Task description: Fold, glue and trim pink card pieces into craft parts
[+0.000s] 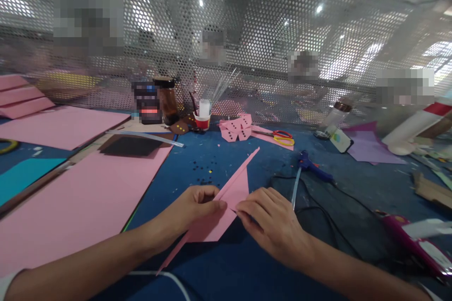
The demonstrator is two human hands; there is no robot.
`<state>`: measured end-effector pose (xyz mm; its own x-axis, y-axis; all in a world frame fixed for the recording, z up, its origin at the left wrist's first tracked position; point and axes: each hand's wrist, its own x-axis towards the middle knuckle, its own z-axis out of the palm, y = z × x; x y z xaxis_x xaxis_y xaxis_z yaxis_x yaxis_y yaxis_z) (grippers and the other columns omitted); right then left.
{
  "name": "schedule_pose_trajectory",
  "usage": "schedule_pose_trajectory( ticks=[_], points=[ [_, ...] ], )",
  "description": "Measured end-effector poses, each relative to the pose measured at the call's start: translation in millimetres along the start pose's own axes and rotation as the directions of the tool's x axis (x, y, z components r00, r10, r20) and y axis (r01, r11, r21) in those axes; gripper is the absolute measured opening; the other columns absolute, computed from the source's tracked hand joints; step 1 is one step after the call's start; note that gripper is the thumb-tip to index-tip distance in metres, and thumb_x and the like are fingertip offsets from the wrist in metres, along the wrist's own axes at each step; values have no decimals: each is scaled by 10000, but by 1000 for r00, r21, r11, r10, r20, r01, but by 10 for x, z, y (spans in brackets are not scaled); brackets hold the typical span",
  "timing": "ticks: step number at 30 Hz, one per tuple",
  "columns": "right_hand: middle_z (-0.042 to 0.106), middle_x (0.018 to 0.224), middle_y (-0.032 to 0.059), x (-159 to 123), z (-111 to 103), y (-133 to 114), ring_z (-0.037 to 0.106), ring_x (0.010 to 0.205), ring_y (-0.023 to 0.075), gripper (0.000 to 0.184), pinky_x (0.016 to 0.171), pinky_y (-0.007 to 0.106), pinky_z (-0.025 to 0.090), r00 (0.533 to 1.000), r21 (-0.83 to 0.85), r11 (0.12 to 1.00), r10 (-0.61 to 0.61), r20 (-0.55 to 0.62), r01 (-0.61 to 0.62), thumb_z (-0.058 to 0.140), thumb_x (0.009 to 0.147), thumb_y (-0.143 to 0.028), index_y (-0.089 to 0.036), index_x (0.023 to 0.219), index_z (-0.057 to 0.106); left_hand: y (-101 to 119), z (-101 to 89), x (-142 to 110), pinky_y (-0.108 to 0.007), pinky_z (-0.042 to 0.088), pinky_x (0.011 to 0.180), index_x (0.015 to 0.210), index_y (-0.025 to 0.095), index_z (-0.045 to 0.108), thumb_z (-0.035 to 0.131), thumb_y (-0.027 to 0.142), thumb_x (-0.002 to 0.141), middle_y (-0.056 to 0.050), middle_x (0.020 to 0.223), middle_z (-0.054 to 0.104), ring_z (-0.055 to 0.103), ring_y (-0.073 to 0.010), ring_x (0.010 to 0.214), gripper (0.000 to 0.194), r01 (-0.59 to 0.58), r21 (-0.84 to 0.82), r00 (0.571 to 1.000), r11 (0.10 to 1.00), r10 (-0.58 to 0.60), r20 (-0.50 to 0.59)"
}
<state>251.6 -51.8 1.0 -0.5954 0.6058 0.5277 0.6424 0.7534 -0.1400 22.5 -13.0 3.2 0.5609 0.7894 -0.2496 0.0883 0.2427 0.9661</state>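
Observation:
A folded piece of pink paper (233, 193), long and pointed, lies on the blue table (226, 273) in front of me. My left hand (196, 204) pinches its left side with curled fingers. My right hand (271, 223) presses and pinches the paper's right edge, fingertips meeting the left hand's near the middle fold. The paper's tip points up and to the right.
Large pink sheets (81, 197) cover the left of the table. A blue glue gun (310, 167) with its black cord lies right of my hands. Scissors (282, 137), a pink paper butterfly (236, 128), a red cup (203, 120), a jar (167, 101) and a phone (341, 140) stand farther back before a perforated metal screen.

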Motion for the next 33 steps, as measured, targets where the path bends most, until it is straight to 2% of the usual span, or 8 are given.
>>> schedule_pose_trajectory(
  ticks=[8,14,19,23,28,33],
  points=[
    [665,902,28,5,-13,9,552,792,180,52,712,349,371,999,-44,998,-44,-31,43,587,990,-180,-170,1000,636,-155,-56,62,-236,246,541,744,177,585,723,490,815,61,633,469,355,-95,567,349,-3,31,1000,1000,4,-30],
    [646,843,22,42,-72,-11,523,731,172,111,676,338,352,997,-101,992,-72,-25,69,575,976,-126,-180,992,670,-66,2,25,-224,303,562,815,175,650,785,409,774,50,681,575,444,-97,591,273,19,-69,1000,997,-21,-17],
    [652,877,26,47,-49,22,528,753,175,94,693,340,365,998,-103,993,-59,4,60,580,978,-142,-178,993,665,-41,27,11,-231,376,631,841,166,680,806,399,758,19,766,647,523,-119,671,277,26,-94,999,995,-29,-26],
    [657,899,31,29,-23,56,542,781,180,98,716,344,381,998,-86,995,-53,20,54,561,992,-150,-174,1001,656,-82,6,24,-230,374,618,840,177,685,808,397,758,23,750,639,526,-123,670,265,29,-100,999,995,-33,-31],
    [663,924,35,18,-11,84,553,800,183,94,722,344,385,999,-55,998,-43,1,43,577,978,-139,-170,1031,648,-49,17,21,-262,402,650,804,182,680,740,457,798,9,757,636,531,-145,680,281,17,-13,998,1000,-18,-67],
    [660,926,34,5,4,93,551,801,184,93,727,349,377,999,-76,997,-31,8,32,562,989,-144,-177,1026,641,-34,24,39,-254,334,586,710,182,609,740,477,778,43,649,515,435,-123,611,330,28,40,995,999,-25,-92]
  ],
)
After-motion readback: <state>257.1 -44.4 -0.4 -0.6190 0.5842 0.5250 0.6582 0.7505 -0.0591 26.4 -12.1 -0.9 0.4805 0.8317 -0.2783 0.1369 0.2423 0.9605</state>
